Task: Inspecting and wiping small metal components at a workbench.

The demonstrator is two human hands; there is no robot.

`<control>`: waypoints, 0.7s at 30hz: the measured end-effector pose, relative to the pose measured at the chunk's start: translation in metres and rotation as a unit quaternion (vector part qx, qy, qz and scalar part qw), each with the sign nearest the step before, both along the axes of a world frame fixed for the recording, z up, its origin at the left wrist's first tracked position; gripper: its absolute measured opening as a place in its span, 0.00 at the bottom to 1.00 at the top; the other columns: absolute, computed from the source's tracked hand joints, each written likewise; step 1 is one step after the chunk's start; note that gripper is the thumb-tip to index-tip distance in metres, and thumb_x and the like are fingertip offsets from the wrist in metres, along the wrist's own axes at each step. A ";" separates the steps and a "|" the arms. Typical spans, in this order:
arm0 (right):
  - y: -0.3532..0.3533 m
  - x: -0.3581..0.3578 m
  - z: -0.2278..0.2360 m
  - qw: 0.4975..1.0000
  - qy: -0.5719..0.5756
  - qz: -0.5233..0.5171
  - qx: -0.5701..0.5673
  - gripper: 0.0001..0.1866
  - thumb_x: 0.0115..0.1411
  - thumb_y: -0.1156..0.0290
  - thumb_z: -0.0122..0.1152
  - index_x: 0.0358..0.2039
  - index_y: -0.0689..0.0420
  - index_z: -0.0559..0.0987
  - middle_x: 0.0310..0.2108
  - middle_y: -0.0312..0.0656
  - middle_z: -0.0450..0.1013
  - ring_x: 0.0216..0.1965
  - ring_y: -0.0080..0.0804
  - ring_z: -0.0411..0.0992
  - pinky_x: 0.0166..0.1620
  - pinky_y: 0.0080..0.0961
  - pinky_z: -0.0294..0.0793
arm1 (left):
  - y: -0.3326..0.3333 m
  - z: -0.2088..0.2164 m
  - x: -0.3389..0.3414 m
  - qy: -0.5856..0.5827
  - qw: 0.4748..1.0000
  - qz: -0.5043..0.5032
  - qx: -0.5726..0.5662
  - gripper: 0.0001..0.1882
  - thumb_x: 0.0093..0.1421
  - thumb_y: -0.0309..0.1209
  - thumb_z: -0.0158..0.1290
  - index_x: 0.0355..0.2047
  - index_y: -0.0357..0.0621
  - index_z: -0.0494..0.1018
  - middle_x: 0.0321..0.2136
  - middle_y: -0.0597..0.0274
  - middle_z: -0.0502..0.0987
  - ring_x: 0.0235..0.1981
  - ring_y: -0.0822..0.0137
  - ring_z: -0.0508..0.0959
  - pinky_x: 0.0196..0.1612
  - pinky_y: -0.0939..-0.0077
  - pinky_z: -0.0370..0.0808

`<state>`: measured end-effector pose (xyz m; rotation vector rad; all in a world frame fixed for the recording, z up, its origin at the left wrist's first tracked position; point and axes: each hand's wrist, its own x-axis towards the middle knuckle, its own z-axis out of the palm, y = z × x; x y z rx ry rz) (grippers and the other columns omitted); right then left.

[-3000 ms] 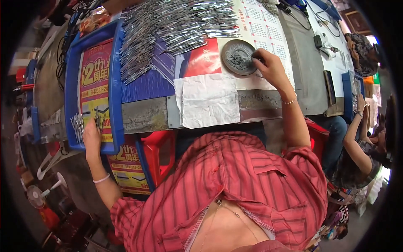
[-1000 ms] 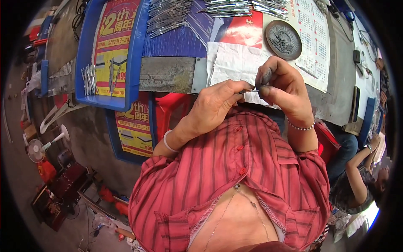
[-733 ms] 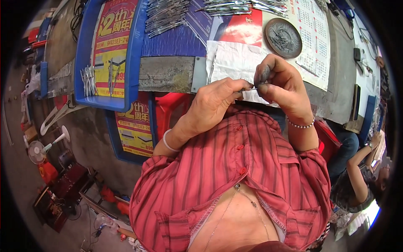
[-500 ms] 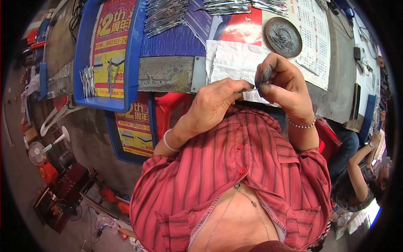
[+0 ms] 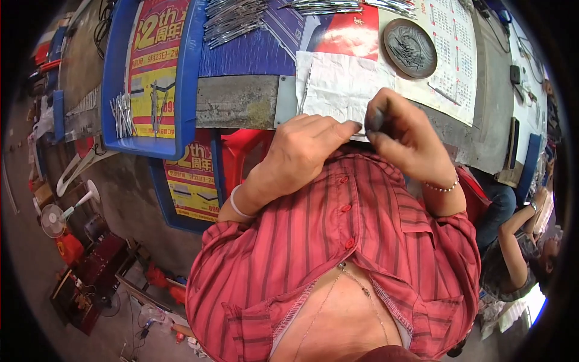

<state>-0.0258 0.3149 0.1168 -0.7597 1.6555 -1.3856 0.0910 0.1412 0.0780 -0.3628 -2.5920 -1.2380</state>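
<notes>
At the near edge of the bench, my left hand is closed in a pinch, thumb tip toward the right. My right hand faces it with curled fingers, the fingertips darkened with grime. Between the two sets of fingertips sits a small thin metal piece, mostly hidden by them. A crumpled white paper lies just beyond my hands. Past my right hand is a round dark dish holding small dark slender parts. One thin metal strip rests on the printed calendar sheet.
Piles of slim silvery metal pieces lie on the far bench. At left, a blue tray holds several such pieces; another blue tray is below. A red stool stands under the bench. Another person sits at right.
Both hands have shifted slightly, the right fingers curling and blurring with motion. The thin metal piece between them shows less now. The view has moved a little.
</notes>
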 end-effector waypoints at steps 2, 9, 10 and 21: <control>0.000 0.004 0.001 1.000 -0.002 -0.014 0.008 0.08 0.52 0.83 0.52 0.33 0.62 0.66 0.25 0.32 0.62 0.28 0.15 0.61 0.31 0.15 0.63 | 0.001 0.002 0.002 -0.004 1.000 0.013 -0.001 0.14 0.50 0.19 0.52 0.39 0.38 0.71 0.26 0.55 0.75 0.27 0.55 0.76 0.31 0.65 0.72; 0.002 0.012 -0.020 0.996 -0.009 -0.093 -0.002 0.07 0.59 0.75 0.58 0.32 0.64 0.70 0.24 0.33 0.67 0.26 0.14 0.63 0.29 0.14 0.65 | 0.003 0.006 0.006 0.001 0.997 0.076 0.023 0.12 0.51 0.23 0.56 0.37 0.37 0.71 0.24 0.52 0.75 0.25 0.53 0.77 0.28 0.65 0.72; 0.002 0.014 -0.021 0.994 -0.026 -0.110 -0.003 0.07 0.59 0.74 0.58 0.31 0.64 0.70 0.24 0.32 0.67 0.26 0.14 0.63 0.29 0.13 0.65 | 0.003 0.006 0.007 0.001 0.997 0.077 0.023 0.12 0.51 0.23 0.56 0.37 0.37 0.71 0.24 0.52 0.75 0.25 0.53 0.77 0.28 0.65 0.72; 0.002 0.018 -0.027 0.994 -0.059 -0.097 -0.006 0.09 0.61 0.72 0.56 0.28 0.62 0.69 0.23 0.30 0.65 0.25 0.13 0.60 0.27 0.13 0.60 | 0.006 0.008 0.013 -0.032 0.995 0.091 -0.004 0.12 0.50 0.20 0.59 0.36 0.37 0.72 0.26 0.53 0.77 0.26 0.55 0.78 0.27 0.68 0.74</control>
